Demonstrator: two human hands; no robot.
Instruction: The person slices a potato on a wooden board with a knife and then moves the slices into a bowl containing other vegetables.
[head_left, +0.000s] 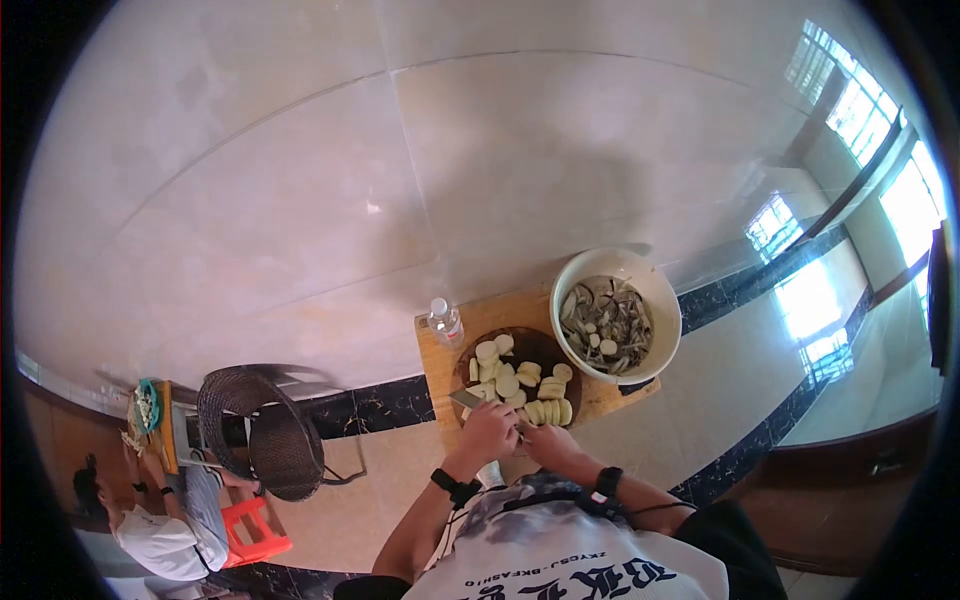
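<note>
A person's left hand [488,430] is closed around the handle of a knife [466,398], whose blade points away from the knuckles over a round wooden chopping board [540,347]. The right hand [546,441] sits just beside it, fingertips at a row of pale vegetable slices [551,411]; how it grips cannot be told. More slices [497,350] lie scattered beyond both hands. Past the right hand stands a white tub [663,300] of peelings, and past the left a water bottle [445,322].
</note>
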